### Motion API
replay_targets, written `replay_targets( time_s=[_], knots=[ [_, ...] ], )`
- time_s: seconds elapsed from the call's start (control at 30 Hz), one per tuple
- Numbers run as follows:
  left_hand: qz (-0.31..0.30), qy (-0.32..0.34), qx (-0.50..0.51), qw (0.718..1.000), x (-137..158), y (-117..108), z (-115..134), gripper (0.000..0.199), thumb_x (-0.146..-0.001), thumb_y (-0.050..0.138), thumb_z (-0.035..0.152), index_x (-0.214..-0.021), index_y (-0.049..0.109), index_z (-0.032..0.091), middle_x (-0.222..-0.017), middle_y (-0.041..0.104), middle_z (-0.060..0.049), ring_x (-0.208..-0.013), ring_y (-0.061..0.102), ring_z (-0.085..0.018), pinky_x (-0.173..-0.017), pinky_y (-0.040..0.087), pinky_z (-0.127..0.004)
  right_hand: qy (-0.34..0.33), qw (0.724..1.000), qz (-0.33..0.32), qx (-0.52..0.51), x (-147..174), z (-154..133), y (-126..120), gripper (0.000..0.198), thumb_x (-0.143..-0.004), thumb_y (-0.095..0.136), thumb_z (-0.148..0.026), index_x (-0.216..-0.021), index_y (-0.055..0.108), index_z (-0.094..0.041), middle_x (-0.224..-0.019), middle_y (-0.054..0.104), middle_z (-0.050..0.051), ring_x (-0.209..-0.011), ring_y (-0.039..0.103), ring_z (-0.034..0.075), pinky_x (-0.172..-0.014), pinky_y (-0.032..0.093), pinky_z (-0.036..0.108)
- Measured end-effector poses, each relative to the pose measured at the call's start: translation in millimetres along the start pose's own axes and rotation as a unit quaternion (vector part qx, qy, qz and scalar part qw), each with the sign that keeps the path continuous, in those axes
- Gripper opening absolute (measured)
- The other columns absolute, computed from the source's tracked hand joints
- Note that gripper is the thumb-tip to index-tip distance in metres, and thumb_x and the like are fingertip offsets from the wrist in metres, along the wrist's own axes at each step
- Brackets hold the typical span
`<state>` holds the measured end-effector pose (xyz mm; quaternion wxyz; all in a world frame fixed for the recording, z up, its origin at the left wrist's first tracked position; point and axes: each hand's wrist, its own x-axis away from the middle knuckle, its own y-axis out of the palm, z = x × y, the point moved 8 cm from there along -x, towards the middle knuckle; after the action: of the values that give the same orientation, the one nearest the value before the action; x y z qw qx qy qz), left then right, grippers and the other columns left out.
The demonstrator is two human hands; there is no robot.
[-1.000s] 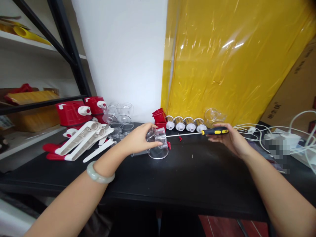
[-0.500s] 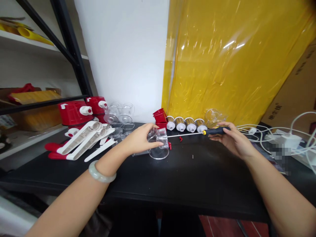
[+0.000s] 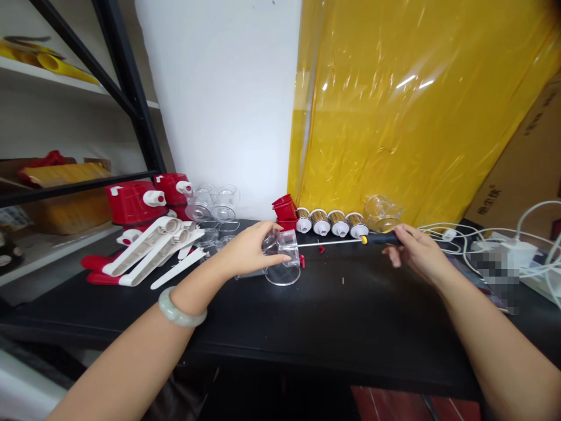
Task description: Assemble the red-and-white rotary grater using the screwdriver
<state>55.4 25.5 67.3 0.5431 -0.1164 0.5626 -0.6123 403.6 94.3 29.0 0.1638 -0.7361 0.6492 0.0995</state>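
A clear, transparent plastic part with a round rim (image 3: 289, 248) sits on the black counter (image 3: 350, 327), near the middle of the view. The left hand (image 3: 248, 248) holds it, thumb on the near side and fingers curled over the far side. A long screwdriver with a thin metal shaft and a black-and-yellow handle (image 3: 380, 238) lies almost level, its shaft reaching the right side of the clear part; the exact tip cannot be made out. The right hand (image 3: 414, 251) grips the end of that handle between thumb and fingers.

Just right of the clear part are a small red plastic piece (image 3: 302, 261) and, a little farther off, a second small red piece (image 3: 321, 249). Behind them stand a row of four perforated metal drums with white ends (image 3: 321, 223) and, to their left, stacked red plastic pieces (image 3: 284, 209). Long white plastic arms with red ends (image 3: 144, 254) lie at the left, in front of glossy red housings (image 3: 134, 202). White cables (image 3: 460, 237) tangle at the right.
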Motion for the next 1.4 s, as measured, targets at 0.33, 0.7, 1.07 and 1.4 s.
replay_targets(
  time_s=[0.33,0.7,1.07,1.4],
  knots=[
    [0.003,0.002,0.001,1.000,0.6,0.2,-0.3,0.061,-0.076,0.071,0.062,-0.121,0.057,0.022,-0.118,0.066,-0.010,-0.106,0.064,-0.030,-0.091,0.051,-0.043,-0.012,0.996,-0.012,-0.085,0.6,-5.8,5.5,0.041,-0.072,0.080,-0.048,-0.101,0.057,-0.032,-0.088,0.072,-0.002,-0.069,0.072,0.021,-0.066,0.061,0.039],
    [0.007,-0.025,-0.019,0.999,3.1,0.5,-4.5,0.076,-0.075,0.070,0.067,-0.131,0.051,0.020,-0.125,0.064,-0.014,-0.113,0.063,-0.032,-0.096,0.050,-0.046,-0.011,0.996,-0.016,-0.086,1.7,-7.9,6.2,0.048,-0.068,0.085,-0.045,-0.105,0.057,-0.032,-0.098,0.071,-0.001,-0.082,0.073,0.021,-0.074,0.062,0.039],
    [-0.010,0.016,-0.048,0.999,5.3,-1.1,10.4,0.064,-0.078,0.069,0.061,-0.126,0.057,0.021,-0.118,0.063,-0.011,-0.107,0.062,-0.029,-0.092,0.051,-0.044,0.027,0.998,-0.003,-0.052,-1.1,3.5,2.2,0.048,-0.067,0.081,-0.060,-0.096,0.060,-0.029,-0.078,0.070,-0.003,-0.063,0.069,0.018,-0.069,0.061,0.036],
    [-0.004,0.033,-0.069,0.997,5.8,-4.2,21.4,0.062,-0.075,0.071,0.062,-0.123,0.059,0.025,-0.114,0.062,-0.008,-0.103,0.062,-0.028,-0.088,0.052,-0.042,0.003,1.000,-0.002,-0.008,-1.6,4.6,-4.4,0.036,-0.083,0.067,-0.060,-0.080,0.059,-0.026,-0.040,0.045,-0.009,-0.033,0.042,0.009,-0.068,0.060,0.035]
  ],
)
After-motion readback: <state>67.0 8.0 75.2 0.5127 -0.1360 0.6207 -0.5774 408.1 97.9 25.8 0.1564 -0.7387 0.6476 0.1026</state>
